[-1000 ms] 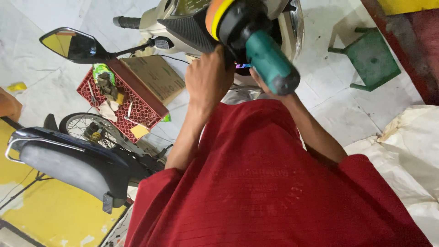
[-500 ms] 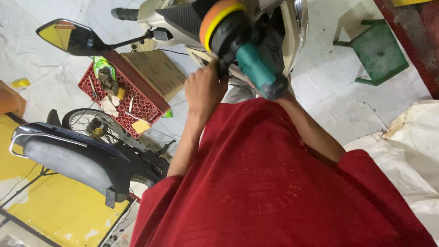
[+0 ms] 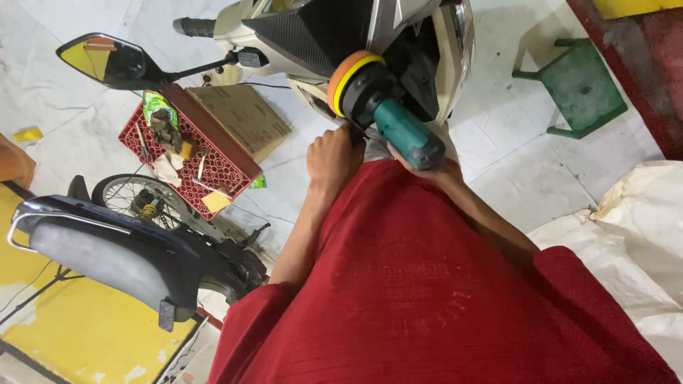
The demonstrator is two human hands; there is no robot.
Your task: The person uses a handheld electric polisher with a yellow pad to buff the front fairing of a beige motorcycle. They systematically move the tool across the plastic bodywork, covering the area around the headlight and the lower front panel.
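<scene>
I hold a teal polisher point(image 3: 402, 131) with an orange and yellow foam pad point(image 3: 350, 73) in both hands. The pad rests against the dark front panel of a cream scooter point(image 3: 441, 43). My left hand point(image 3: 333, 160) is a closed fist at the polisher's head, beside the pad. My right hand point(image 3: 435, 171) grips the rear of the tool body and is mostly hidden behind it. My red shirt point(image 3: 427, 284) fills the lower part of the view.
A red plastic crate point(image 3: 153, 131) with small tools and a cardboard box point(image 3: 242, 117) lie on the white floor at the left. The scooter's mirror point(image 3: 107, 60) juts out left. A black motorbike tail point(image 3: 114, 249) stands lower left, a green stool point(image 3: 580, 89) upper right, a white sheet point(image 3: 640, 235) right.
The polisher has moved away from the camera and lower in view, and its pad now sits against the scooter's front panel. Both hands followed it.
</scene>
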